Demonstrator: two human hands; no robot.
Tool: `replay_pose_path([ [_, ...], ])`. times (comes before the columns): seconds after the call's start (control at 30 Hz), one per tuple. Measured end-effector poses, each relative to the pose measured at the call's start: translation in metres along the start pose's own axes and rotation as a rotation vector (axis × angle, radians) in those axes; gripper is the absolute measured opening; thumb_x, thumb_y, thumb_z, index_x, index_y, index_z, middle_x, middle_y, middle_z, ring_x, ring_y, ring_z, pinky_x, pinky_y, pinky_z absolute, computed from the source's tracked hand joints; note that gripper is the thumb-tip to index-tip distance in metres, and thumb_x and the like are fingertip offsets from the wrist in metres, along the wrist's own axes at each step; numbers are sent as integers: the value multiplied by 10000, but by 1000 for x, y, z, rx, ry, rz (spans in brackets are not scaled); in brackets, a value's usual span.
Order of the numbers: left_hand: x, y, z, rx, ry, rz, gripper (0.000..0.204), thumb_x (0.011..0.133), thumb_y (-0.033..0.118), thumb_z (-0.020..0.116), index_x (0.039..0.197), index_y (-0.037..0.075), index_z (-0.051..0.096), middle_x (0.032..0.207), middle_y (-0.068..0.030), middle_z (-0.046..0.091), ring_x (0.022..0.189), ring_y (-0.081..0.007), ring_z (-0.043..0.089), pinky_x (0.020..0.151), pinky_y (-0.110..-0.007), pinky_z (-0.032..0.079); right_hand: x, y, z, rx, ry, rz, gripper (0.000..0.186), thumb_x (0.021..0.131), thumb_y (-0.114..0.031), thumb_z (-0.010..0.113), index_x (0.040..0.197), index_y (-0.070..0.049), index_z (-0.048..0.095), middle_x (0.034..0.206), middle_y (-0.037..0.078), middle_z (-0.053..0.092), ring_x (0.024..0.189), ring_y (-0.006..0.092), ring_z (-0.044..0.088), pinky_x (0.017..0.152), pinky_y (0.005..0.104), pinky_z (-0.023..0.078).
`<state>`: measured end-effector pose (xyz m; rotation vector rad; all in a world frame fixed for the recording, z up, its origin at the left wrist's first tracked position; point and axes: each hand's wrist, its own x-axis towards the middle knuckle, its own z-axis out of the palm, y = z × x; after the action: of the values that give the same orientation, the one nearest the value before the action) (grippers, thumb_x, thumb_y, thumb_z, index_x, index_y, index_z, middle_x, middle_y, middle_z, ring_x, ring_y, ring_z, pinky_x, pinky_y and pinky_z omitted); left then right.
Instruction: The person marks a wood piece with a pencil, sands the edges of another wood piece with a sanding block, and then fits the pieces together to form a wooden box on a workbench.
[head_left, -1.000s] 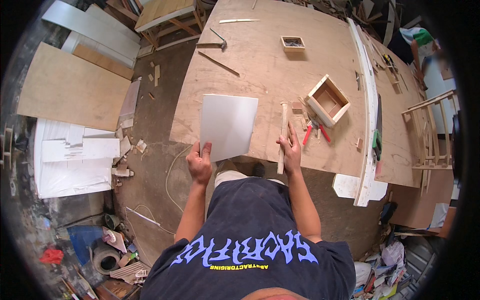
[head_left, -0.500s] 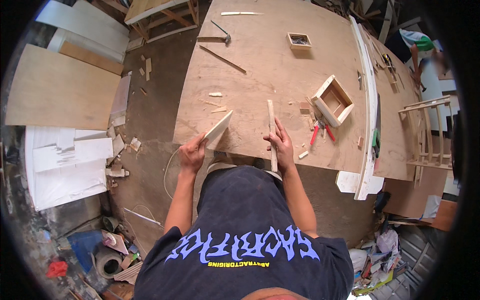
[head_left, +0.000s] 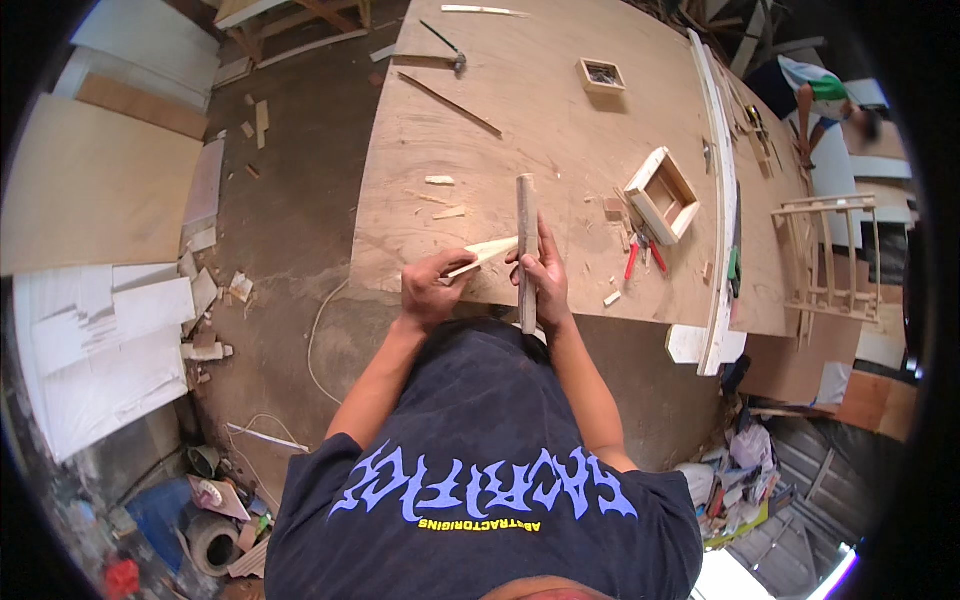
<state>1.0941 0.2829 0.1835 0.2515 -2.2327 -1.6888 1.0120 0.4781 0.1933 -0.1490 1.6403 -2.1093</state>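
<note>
Closed around the near end of a thin pale wood piece (head_left: 487,254), my left hand (head_left: 432,288) holds it above the table's front edge. The far end of that piece meets or passes behind a narrow wooden strip (head_left: 527,225); I cannot tell whether they touch. My right hand (head_left: 543,280) grips the strip, which points away from me, thumb on its near side. Right of my hands, red-handled pliers (head_left: 645,255) lie on the table beside an open wooden box frame (head_left: 663,196).
On the plywood table (head_left: 450,130) lie a hammer (head_left: 457,60), a dark thin stick (head_left: 450,103), a small box of nails or screws (head_left: 601,75) and wood scraps. A long white board (head_left: 715,200) runs along the right. Another person (head_left: 815,95) bends at the far right.
My left hand has moved right, bringing the thin pale wood piece up to the strip. The strip has shifted slightly left and turned in my right hand.
</note>
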Motion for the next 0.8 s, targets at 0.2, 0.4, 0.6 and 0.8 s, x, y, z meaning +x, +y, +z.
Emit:
replay_pose_path([
  [0.2,6,-13,-12,19,-150,226,273,840,76,848,1105,56,784,1088,-137,795,997,-277,778,847,-389,626,-8,10,2,-28,86,-71,927,900,-221,692,1705,-154,236,1478,169,547,1012,127,616,730,232,531],
  [0.4,6,-41,-36,201,-278,422,307,848,-15,713,1137,72,765,1109,-106,792,1062,-299,757,953,-424,597,-27,14,0,-50,200,-17,898,890,-248,690,1684,-121,292,1440,146,564,1068,151,620,779,261,541],
  [0.6,36,-34,-66,436,-307,542,279,936,43,663,1182,114,774,1173,-86,792,1129,-280,752,994,-423,600,-34,-21,3,-428,83,-58,804,804,-242,851,1531,-60,560,1544,141,529,1335,250,565,1120,394,473],
  [0.8,39,-70,-75,516,-393,524,269,951,75,665,1188,154,768,1191,-42,792,1140,-231,752,1017,-426,599,-31,-45,10,-795,-292,63,685,755,-346,902,1391,-172,717,1540,154,575,1407,311,563,1175,443,440],
])
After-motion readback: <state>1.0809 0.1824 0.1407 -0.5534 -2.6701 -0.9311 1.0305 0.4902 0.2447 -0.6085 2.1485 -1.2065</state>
